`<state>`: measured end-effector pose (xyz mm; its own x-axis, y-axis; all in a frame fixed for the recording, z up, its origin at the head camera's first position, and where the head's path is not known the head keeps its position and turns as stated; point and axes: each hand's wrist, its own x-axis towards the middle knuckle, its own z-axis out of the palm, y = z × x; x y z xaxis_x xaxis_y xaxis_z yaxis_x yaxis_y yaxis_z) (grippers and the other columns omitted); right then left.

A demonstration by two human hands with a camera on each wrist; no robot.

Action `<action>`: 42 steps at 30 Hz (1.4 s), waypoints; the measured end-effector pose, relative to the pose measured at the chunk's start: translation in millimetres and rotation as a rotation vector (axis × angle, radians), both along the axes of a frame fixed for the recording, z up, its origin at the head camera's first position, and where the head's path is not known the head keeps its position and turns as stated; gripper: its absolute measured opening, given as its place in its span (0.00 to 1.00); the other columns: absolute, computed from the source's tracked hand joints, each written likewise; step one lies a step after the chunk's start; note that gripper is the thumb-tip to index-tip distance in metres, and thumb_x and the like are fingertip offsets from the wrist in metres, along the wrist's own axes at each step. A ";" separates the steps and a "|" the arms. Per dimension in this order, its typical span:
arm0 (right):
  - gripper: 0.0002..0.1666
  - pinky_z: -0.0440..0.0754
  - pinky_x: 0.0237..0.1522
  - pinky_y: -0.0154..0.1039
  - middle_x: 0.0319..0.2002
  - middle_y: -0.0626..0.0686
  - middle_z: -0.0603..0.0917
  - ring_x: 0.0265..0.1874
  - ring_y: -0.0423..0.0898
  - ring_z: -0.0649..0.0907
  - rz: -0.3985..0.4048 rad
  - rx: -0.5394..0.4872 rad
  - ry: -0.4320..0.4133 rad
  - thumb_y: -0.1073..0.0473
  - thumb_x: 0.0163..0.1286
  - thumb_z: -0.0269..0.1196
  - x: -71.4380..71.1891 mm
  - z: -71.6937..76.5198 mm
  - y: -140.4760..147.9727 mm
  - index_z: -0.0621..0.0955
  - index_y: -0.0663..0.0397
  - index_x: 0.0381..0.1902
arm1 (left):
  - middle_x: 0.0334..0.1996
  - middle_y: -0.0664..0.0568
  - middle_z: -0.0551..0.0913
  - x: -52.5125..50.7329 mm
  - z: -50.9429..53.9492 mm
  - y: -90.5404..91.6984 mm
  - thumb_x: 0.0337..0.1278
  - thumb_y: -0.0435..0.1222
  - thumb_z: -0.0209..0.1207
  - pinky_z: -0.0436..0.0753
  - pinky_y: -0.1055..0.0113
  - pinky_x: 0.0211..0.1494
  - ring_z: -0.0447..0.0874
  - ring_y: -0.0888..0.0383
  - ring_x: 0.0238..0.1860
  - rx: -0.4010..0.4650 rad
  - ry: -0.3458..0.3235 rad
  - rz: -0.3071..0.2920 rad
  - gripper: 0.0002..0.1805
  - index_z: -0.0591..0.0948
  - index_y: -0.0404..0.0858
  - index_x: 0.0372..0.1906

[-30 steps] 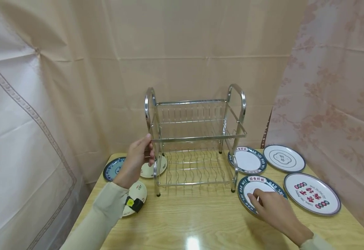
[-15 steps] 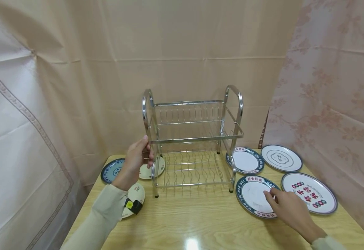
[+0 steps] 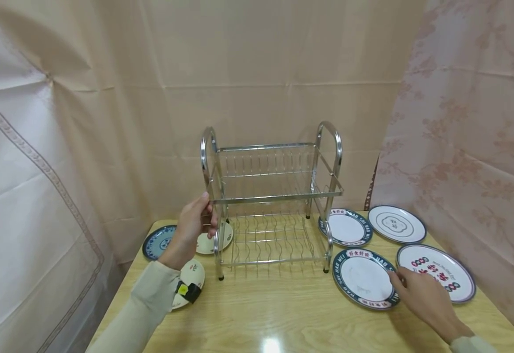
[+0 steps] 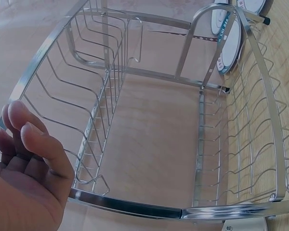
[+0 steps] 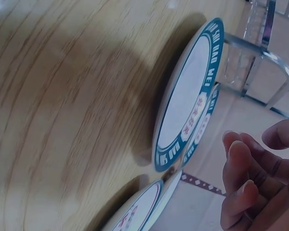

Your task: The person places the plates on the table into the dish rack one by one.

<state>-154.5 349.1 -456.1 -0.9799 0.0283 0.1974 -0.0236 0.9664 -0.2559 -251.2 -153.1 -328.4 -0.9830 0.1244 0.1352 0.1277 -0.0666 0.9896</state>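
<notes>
A two-tier metal dish rack (image 3: 279, 198) stands mid-table. My left hand (image 3: 188, 228) holds the front left corner of its upper tier; in the left wrist view its curled fingers (image 4: 43, 144) lie against the rail. My right hand (image 3: 424, 294) hovers with loosely bent fingers and nothing in them. It is over the gap between a green-rimmed plate (image 3: 364, 277) and a plate with red lettering (image 3: 452, 264), partly covering both. In the right wrist view, the right fingertips (image 5: 241, 192) are apart from the green-rimmed plate.
Behind these lie a second green-rimmed plate (image 3: 347, 228) and a white plate (image 3: 396, 224). Left of the rack are a blue plate (image 3: 154, 242) and two cream plates, one near (image 3: 196, 272) and one farther back (image 3: 214, 243). Curtains (image 3: 261, 73) enclose the wooden table (image 3: 261, 309).
My right hand has moved rightward from above the near green-rimmed plate toward the red-lettered plate. The left hand stays on the rack, and the plates have not moved. The view has shifted slightly.
</notes>
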 end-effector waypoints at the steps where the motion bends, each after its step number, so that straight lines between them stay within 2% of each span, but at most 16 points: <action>1: 0.16 0.72 0.21 0.47 0.21 0.47 0.76 0.21 0.49 0.76 -0.005 -0.001 -0.001 0.51 0.78 0.57 0.0 0.2 1.5 0.81 0.53 0.32 | 0.21 0.51 0.77 -0.1 -0.5 -0.4 0.82 0.54 0.42 0.75 0.68 0.23 0.73 0.57 0.18 0.001 -0.003 0.002 0.24 0.69 0.38 0.35; 7: 0.20 0.72 0.21 0.48 0.22 0.48 0.78 0.22 0.50 0.75 -0.028 0.000 -0.028 0.49 0.79 0.55 -0.3 2.7 10.6 0.84 0.58 0.36 | 0.21 0.51 0.76 0.8 -1.5 -1.2 0.82 0.53 0.43 0.74 0.68 0.22 0.73 0.58 0.17 0.011 -0.003 0.013 0.24 0.69 0.38 0.34; 13: 0.22 0.74 0.21 0.54 0.23 0.53 0.78 0.23 0.54 0.77 -0.065 0.019 -0.051 0.47 0.80 0.53 2.7 4.7 27.1 0.83 0.58 0.35 | 0.21 0.51 0.76 -1.1 -2.7 2.2 0.82 0.53 0.43 0.74 0.68 0.22 0.73 0.57 0.18 0.009 0.012 -0.021 0.24 0.69 0.38 0.34; 17: 0.22 0.75 0.22 0.59 0.24 0.57 0.81 0.24 0.58 0.80 -0.067 0.006 -0.062 0.47 0.80 0.53 3.1 2.1 34.1 0.83 0.58 0.34 | 0.21 0.50 0.76 -0.3 -4.1 -0.3 0.82 0.53 0.42 0.74 0.68 0.22 0.73 0.57 0.18 0.006 0.008 -0.027 0.24 0.68 0.38 0.34; 24: 0.20 0.75 0.25 0.58 0.23 0.56 0.80 0.22 0.56 0.79 -0.060 0.019 -0.025 0.50 0.79 0.54 6.6 -7.3 42.4 0.82 0.57 0.31 | 0.21 0.51 0.76 6.1 -6.6 -7.7 0.83 0.53 0.40 0.74 0.68 0.22 0.73 0.57 0.18 -0.006 0.001 -0.017 0.25 0.68 0.38 0.33; 28: 0.20 0.75 0.24 0.60 0.27 0.63 0.82 0.26 0.60 0.82 -0.073 0.022 -0.037 0.51 0.78 0.55 13.8 -13.4 59.6 0.83 0.59 0.34 | 0.21 0.51 0.76 8.7 -4.8 -5.2 0.83 0.54 0.40 0.74 0.67 0.23 0.73 0.57 0.18 -0.002 0.003 -0.026 0.25 0.68 0.38 0.33; 31: 0.22 0.76 0.28 0.63 0.31 0.69 0.83 0.29 0.65 0.83 -0.117 0.042 -0.079 0.51 0.78 0.55 19.7 -17.4 76.4 0.83 0.67 0.39 | 0.22 0.50 0.76 7.6 -3.2 -0.8 0.82 0.55 0.41 0.75 0.67 0.23 0.73 0.56 0.19 -0.002 0.013 -0.053 0.25 0.68 0.38 0.34; 34: 0.24 0.77 0.32 0.62 0.30 0.67 0.83 0.27 0.63 0.82 -0.143 0.067 -0.120 0.52 0.78 0.53 24.7 -22.2 92.8 0.81 0.70 0.37 | 0.22 0.49 0.77 4.8 -2.5 2.9 0.82 0.55 0.41 0.75 0.67 0.24 0.73 0.56 0.19 -0.008 0.029 -0.068 0.26 0.67 0.38 0.34; 38: 0.24 0.75 0.30 0.55 0.23 0.58 0.80 0.23 0.53 0.79 -0.147 0.088 -0.115 0.53 0.79 0.52 28.5 -26.1 108.6 0.79 0.68 0.30 | 0.22 0.48 0.76 2.2 -2.1 5.0 0.82 0.56 0.40 0.75 0.66 0.23 0.73 0.55 0.19 -0.013 0.048 -0.063 0.26 0.67 0.37 0.34; 42: 0.28 0.75 0.33 0.57 0.23 0.59 0.78 0.24 0.53 0.76 -0.194 0.103 -0.165 0.52 0.79 0.50 29.6 -24.0 116.7 0.77 0.75 0.32 | 0.22 0.47 0.76 0.8 -1.5 6.2 0.82 0.55 0.40 0.75 0.65 0.22 0.73 0.55 0.19 -0.009 0.069 -0.069 0.26 0.67 0.37 0.33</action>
<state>-124.8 465.7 -480.1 -0.9773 0.2067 0.0467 0.1984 0.9699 -0.1413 -250.3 -146.9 -329.8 -0.9603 0.1933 0.2010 0.1910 -0.0691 0.9791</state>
